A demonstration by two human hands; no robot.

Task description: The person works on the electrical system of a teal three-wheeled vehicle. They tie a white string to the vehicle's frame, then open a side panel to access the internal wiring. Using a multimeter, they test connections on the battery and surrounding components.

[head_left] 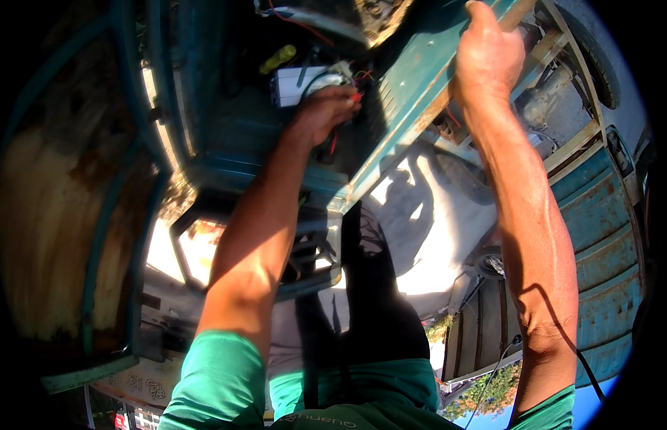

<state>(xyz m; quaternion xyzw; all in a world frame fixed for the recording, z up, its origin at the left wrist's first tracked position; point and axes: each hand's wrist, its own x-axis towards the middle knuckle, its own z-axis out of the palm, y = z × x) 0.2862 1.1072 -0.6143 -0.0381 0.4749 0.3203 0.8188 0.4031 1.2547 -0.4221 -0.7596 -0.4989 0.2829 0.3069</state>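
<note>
My left hand [323, 116] reaches into a teal metal vehicle compartment. Its fingers are closed on a small red part [357, 97] among thin coloured wires. Just beyond these fingers lies a white-silver box [289, 86] with wires at its right end. A red wire [333, 141] hangs below the hand. My right hand [489, 56] is raised at the upper right, its fingers wrapped round the rusty upper edge of a teal metal panel [419, 61]. The far side of that grip is hidden.
A yellow-green tool handle or bottle [278, 59] lies behind the box. To the left hangs a rusty teal door [61, 236]. A black frame [186, 251] stands by my legs. At the right are a tyre [588, 57] and a ribbed teal truck bed side [598, 244].
</note>
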